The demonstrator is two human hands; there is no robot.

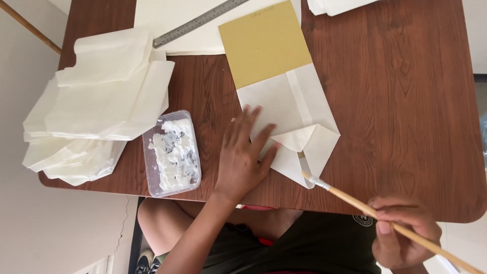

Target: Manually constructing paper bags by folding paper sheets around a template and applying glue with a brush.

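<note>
My left hand [244, 155] lies flat, fingers spread, on a folded white paper bag [289, 109] that has a mustard-yellow card [264, 43] sticking out of its far end. The bag's near end is folded into triangular flaps [307, 147]. My right hand [403, 233] grips a wooden-handled paintbrush [375, 210]; its bristle tip [306, 175] touches the lower edge of the folded flap.
A clear plastic tub of white paste [172, 152] sits left of my left hand. A pile of finished white paper bags [96, 104] fills the table's left side. A metal ruler [200, 21] lies on white sheets at the back. The wooden table edge [355, 205] is near me.
</note>
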